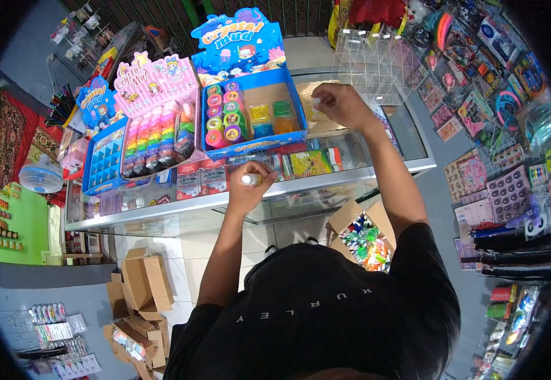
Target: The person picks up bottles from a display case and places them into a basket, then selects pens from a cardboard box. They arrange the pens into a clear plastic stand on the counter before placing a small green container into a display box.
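My left hand (250, 185) is closed around a small white bottle (248, 180), its round end facing up, at the front edge of the glass counter (275, 190). My right hand (344, 106) reaches further over the counter, fingers pinched on a small white piece (316, 101) like a cap. Below those fingers lies a flat tan sheet (332, 120). Left of it stands a blue "Crystal Mud" display box (297, 101) holding round-lidded tubs (232, 107) and colored blocks (261, 114). A yellow-green packet (313, 163) shows between my hands.
Further left on the counter are a pink display box (155, 82) of rainbow tubes and a blue divided box (104, 158). A clear acrylic rack (377, 60) stands at the back right. An open carton of colorful items (364, 240) and brown cardboard boxes (139, 285) sit on the floor.
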A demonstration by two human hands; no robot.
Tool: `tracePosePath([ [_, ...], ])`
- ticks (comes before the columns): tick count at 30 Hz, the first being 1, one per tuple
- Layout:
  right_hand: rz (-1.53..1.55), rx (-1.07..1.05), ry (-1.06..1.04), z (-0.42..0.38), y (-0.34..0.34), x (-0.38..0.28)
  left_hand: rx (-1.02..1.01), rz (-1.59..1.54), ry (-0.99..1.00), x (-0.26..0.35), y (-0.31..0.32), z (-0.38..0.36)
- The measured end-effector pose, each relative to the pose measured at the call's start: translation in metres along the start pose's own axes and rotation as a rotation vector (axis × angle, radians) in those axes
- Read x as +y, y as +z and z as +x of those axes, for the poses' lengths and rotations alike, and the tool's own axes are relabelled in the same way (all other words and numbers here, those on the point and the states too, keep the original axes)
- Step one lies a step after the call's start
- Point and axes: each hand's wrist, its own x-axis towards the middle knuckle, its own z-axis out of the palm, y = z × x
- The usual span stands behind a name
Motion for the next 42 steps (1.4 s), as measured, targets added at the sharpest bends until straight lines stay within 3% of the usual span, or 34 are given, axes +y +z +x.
tracePosePath([
  [29, 0.130, 0.048, 0.009, -0.005, -0.006, -0.004, 0.065, 0.040, -0.032, -0.004, 0.000, -0.001],
  [35, 0.027, 0.336, -0.070, -0.021, -0.003, -0.022, 0.065, 0.149, 0.028, -0.002, 0.003, -0.001],
  [37, 0.206, 0.268, -0.055, -0.039, 0.017, -0.044, 0.044, 0.158, 0.154, -0.016, 0.006, 0.000],
  [39, 0.430, 0.024, -0.160, -0.060, 0.032, -0.086, -0.030, 0.248, 0.239, -0.013, 0.007, 0.000],
  [41, 0.311, -0.153, -0.300, -0.073, 0.056, -0.093, -0.111, 0.300, 0.178, 0.000, 0.009, -0.002],
  [42, 0.300, -0.101, -0.336, -0.077, 0.067, -0.089, -0.151, 0.326, 0.146, 0.003, 0.009, -0.003],
])
